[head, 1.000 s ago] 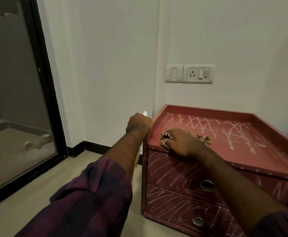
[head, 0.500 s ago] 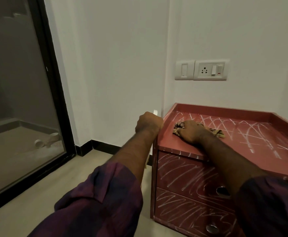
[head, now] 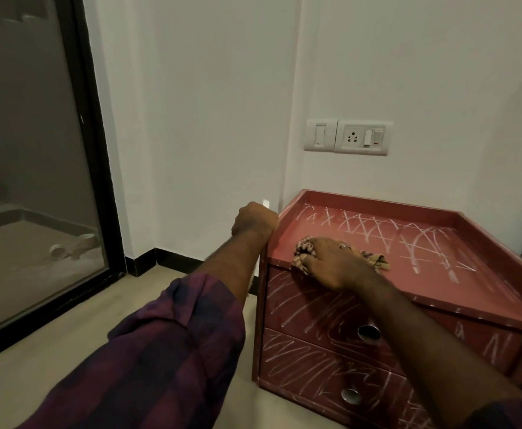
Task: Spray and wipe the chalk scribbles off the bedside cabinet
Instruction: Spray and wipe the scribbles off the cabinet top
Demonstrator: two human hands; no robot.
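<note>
Wiping step. Right hand (head: pixel 335 266) fingers (head: pixel 307 260) curl over cloth (head: pixel 375 258), pressing it on cabinet's (head: pixel 439 308) front-left corner. Left hand (head: pixel 253 219) fists a white thing (head: pixel 265 202) alongside. Chalk scribbles (head: pixel 377 226) cover rear top: likely sweep there next.

A corner of a bedroom in a home.

A low red bedside cabinet (head: pixel 485 289) with two drawers, each with a round metal knob (head: pixel 368 332), stands on the floor, pushed into the corner where two plain white painted walls (head: pixel 207 103) meet. On the wall just above the cabinet is a domestic switch and socket plate (head: pixel 348 137). A black skirting (head: pixel 173 258) runs along the foot of the wall over a pale, smooth floor (head: pixel 52 360). To the left, a full-height glass door (head: pixel 36 150) in a black frame (head: pixel 98 150) looks out on a dim outer space with a bare floor, as on a balcony.
</note>
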